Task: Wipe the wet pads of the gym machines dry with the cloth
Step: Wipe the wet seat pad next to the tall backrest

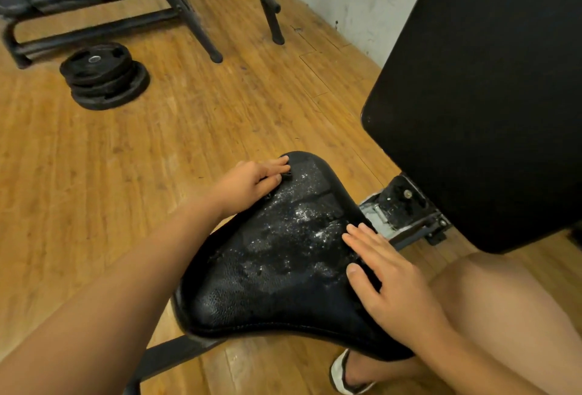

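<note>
A black seat pad (277, 268) fills the lower middle, its top speckled with shiny water drops and marked by patch-like seams. My left hand (252, 182) rests on the pad's far left edge, with its fingertips on a small raised black flap there. My right hand (390, 281) lies flat on the pad's right side, fingers straight and the thumb spread toward the middle. The large black back pad (478, 95) rises at the right. No cloth can be made out in either hand.
A stack of black weight plates (104, 75) lies on the wooden floor at the left. Behind it stand a bench frame (78, 26) and slanted machine legs (189, 17). A metal hinge bracket (400, 209) joins seat and back. My bare knee (504, 309) is at the lower right.
</note>
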Demonstrator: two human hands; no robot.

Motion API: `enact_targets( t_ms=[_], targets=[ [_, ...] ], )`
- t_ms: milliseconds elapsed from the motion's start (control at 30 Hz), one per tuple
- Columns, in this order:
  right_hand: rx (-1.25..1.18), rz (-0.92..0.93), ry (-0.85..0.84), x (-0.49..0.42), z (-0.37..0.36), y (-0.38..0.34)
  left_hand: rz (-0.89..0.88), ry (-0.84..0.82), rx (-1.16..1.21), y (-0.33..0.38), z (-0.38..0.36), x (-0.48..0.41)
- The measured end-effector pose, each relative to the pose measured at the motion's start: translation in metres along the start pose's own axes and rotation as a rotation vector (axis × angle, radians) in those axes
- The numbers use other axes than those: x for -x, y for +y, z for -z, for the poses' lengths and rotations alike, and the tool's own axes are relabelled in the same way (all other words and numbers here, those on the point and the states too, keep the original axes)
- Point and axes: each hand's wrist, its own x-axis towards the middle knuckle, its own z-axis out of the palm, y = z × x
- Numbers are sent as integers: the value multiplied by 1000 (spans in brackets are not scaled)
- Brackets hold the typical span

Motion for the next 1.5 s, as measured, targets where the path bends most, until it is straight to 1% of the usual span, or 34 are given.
enact_targets(
  t_ms=[133, 233, 400, 667, 833, 1000, 1233, 1367, 1500],
  targets=[
    [-13, 9, -5, -2, 0, 1, 6, -77, -30, 2, 12, -44],
    [-24, 6, -6, -2, -1, 3, 9, -121, -63, 5, 16, -61],
    [-40, 5, -11, -1, 0, 2, 9, -91, -66, 9, 13, -55],
    [-7, 15, 13, 0, -2, 1, -18, -5, -39, 6, 4, 0],
    [1, 11, 19, 0, -2, 0, -31, 38, -30, 3, -2, 7],
    [-7, 0, 8, 0, -1, 0, -63, -29, -57, -1, 3, -16],
    [-26, 0, -9, -2, -1, 4, -105, -155, -146, 8, 10, -81],
    [-30, 3, -9, -2, -2, 6, -110, -150, -194, 13, 6, -87],
    [-19, 17, -3, -3, -2, 6, -70, -99, -203, 13, 6, -59]
  ],
)
